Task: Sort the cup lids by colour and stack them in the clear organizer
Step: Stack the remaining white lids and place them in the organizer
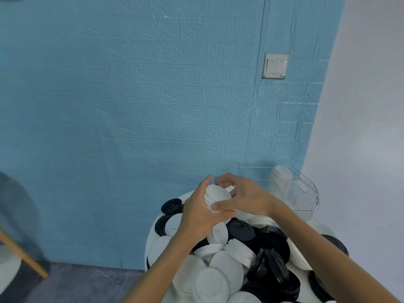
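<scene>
Both hands hold a small stack of white plastic cup lids point(216, 199) above a round white table point(153, 237). The left hand point(197, 215) wraps it from below; the right hand point(242, 197) pinches its top. The clear ribbed plastic organizer point(303, 193) stands at the table's far right edge, with white lids point(281, 178) stacked inside.

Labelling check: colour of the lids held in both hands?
White lids, gripped by left hand and right hand; head view.

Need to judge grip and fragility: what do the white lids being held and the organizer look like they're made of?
White lids: matte, opaque, thin moulded rims; probably plastic, possibly pulp fibre. Both hands hold the stack. Organizer: clear, glossy, ribbed walls, see-through; likely rigid plastic.
</scene>
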The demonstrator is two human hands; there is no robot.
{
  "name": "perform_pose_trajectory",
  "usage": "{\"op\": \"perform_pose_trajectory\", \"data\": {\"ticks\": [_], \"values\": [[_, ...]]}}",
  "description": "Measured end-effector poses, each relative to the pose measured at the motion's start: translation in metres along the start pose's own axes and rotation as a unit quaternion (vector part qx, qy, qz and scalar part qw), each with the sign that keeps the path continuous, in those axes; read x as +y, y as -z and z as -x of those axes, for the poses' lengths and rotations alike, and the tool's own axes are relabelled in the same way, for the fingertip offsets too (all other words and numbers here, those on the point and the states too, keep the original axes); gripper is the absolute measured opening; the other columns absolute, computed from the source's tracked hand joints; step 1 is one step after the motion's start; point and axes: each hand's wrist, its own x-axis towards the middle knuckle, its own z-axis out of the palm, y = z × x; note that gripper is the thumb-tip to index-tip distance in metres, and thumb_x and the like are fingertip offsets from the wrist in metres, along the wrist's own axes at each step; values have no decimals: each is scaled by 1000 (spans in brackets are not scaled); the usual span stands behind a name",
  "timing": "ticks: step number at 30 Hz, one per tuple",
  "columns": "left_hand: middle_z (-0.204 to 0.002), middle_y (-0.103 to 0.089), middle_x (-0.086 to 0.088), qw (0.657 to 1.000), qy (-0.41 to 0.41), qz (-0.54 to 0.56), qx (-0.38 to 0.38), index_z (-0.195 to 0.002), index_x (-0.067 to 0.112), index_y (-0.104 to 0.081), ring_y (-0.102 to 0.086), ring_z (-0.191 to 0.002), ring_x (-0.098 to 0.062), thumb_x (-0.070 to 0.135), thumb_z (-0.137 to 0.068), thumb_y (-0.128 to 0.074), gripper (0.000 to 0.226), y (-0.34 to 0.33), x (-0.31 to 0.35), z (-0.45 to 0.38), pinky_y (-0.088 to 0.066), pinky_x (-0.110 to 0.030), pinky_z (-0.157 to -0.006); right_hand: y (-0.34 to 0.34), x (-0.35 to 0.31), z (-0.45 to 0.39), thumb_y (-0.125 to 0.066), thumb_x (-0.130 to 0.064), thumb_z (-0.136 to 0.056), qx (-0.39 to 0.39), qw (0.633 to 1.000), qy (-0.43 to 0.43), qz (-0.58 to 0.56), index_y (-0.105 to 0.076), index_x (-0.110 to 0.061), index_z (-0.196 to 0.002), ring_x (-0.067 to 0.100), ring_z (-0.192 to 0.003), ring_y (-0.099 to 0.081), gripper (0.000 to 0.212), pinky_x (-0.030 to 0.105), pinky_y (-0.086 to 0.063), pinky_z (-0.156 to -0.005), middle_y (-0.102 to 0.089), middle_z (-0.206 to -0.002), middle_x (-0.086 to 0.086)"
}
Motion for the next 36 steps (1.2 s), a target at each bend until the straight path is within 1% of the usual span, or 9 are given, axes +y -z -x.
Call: {"op": "perform_pose_trajectory", "data": {"ticks": [5, 8, 10, 13, 15, 19, 23, 28, 36], "values": [[-127, -63, 18, 999, -3, 31, 43, -141, 42, -48, -60, -112, 4, 43, -50, -100, 105, -5, 9, 15, -53, -24, -96, -6, -5, 9, -92, -52, -63, 14, 1000, 23, -17, -68, -40, -111, -4, -89, -67, 55, 22, -53, -87, -69, -109, -22], [-123, -65, 19, 997, -5, 35, 70, -132, 40, -55, -61, -110, 4, 53, -46, -94, 95, -11, 7, 21, -54, -28, -95, -8, -2, 15, -87, -63, -61, -11, 999, 26, -25, -69, -40, -115, -2, -90, -68, 62, 20, -53, -85, -70, -111, -20], [-116, -67, 20, 996, 6, 30, 83, -124, 41, -58, -63, -106, 4, 49, -51, -96, 82, -13, 5, 25, -55, -27, -92, -13, 3, 17, -78, -63, -75, -38, 996, 25, -72, -70, -36, -118, 2, -93, -70, 51, 19, -55, -84, -72, -112, -15], [-109, -66, 22, 993, 11, 33, 109, -113, 42, -59, -63, -102, 1, 45, -57, -97, 67, -10, 4, 26, -53, -21, -87, -14, 17, 13, -61, -42, -99, 34, 992, -31, -121, -70, -23, -119, 5, -81, -69, 29, 20, -56, -74, -70, -109, -6], [-107, -66, 23, 993, 16, 41, 111, -106, 44, -60, -62, -100, 1, 42, -59, -97, 60, -9, 3, 27, -52, -20, -83, -9, 30, 13, -62, -40, -99, 53, 995, -65, -56, -70, -23, -116, 10, -84, -70, 25, 23, -55, -75, -70, -112, -4], [-108, -66, 21, 994, 16, 32, 105, -107, 44, -61, -60, -101, 3, 43, -58, -97, 61, -6, -2, 31, -51, -19, -82, -10, 41, 28, -71, -60, -85, -155, 969, -117, 151, -67, -26, -125, 8, -107, -62, 53, 25, -45, -99, -69, -124, -7], [-110, -64, 22, 995, 13, 46, 90, -111, 40, -61, -59, -103, 4, 41, -59, -97, 63, -5, 0, 33, -48, -16, -80, -15, 29, 38, -77, -60, -79, -247, 933, -131, 226, -59, -18, -135, 16, -119, -60, 72, 33, -43, -110, -64, -134, -2], [-110, -62, 24, 995, 3, 53, 84, -110, 41, -61, -57, -102, 8, 41, -59, -97, 63, -5, 4, 37, -49, -17, -81, -25, 27, 46, -82, -59, -74, -240, 926, -120, 265, -63, -7, -127, 27, -115, -64, 76, 43, -48, -106, -69, -126, 7], [-110, -62, 25, 995, -17, 61, 79, -110, 41, -60, -56, -102, 9, 36, -60, -98, 63, -5, 10, 41, -48, -17, -82, -17, 32, 57, -77, -48, -85, -241, 931, -147, 233, -58, -15, -138, 19, -121, -62, 65, 39, -45, -110, -66, -133, 0]]}}
